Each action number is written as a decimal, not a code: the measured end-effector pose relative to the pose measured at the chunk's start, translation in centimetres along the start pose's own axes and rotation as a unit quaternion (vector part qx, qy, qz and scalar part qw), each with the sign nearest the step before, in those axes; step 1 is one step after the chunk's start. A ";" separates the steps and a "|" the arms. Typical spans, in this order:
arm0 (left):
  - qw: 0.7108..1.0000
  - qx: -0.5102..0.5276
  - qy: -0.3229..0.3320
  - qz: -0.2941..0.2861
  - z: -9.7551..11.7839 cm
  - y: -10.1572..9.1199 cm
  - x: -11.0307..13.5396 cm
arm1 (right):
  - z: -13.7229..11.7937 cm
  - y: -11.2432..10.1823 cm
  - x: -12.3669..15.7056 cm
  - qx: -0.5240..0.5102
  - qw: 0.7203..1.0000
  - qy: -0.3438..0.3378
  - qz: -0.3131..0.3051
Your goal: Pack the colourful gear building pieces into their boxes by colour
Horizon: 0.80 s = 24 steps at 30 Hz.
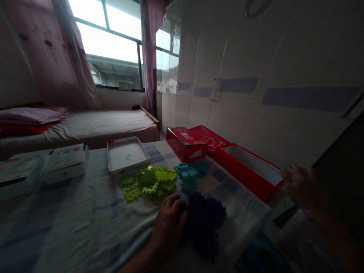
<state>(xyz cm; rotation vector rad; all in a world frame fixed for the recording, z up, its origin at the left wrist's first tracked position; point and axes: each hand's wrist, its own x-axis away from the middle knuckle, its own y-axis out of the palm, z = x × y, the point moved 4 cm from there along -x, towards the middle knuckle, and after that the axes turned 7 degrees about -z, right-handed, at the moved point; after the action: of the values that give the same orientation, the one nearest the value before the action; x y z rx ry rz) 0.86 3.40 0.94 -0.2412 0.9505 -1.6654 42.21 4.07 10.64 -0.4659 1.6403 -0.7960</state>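
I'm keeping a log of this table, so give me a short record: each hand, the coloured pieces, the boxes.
Left hand: at the left edge of the purple pieces; grip unclear
Right hand: by the near end of the open red box; contact unclear
Other pieces: yellow-green and teal, in adjacent piles
Other containers: printed red box behind the teal pile; shallow white tray; white boxes at far left
Light: dim indoors, bright window
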 end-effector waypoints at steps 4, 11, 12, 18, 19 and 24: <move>1.000 0.012 -0.015 -0.007 0.5 -0.4 -0.1 | -7.4 -1.1 4.0 -0.183 0.969 -0.088 -0.142; 0.999 0.036 -0.026 -0.011 0.8 -0.7 -0.1 | -19.7 -0.8 12.8 -0.270 0.821 -0.316 -0.392; 0.999 0.039 -0.027 -0.010 0.8 -0.7 -0.1 | -20.3 -0.5 13.3 -0.258 0.822 -0.320 -0.395; 0.998 0.050 -0.030 -0.038 0.8 -0.5 -0.1 | -22.2 1.0 13.1 -0.219 0.845 -0.304 -0.380; 0.997 0.051 -0.029 -0.041 0.8 -0.5 -0.1 | -22.4 1.1 12.9 -0.224 0.846 -0.307 -0.375; 0.997 0.054 -0.032 -0.035 0.9 -0.6 -0.1 | -23.1 1.2 11.8 -0.276 0.855 -0.304 -0.317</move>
<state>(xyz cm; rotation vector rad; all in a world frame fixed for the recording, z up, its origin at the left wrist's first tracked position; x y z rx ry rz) 1.00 3.10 2.02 -0.2551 0.8094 -1.7575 17.35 2.51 3.27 -1.5626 1.0723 -0.5278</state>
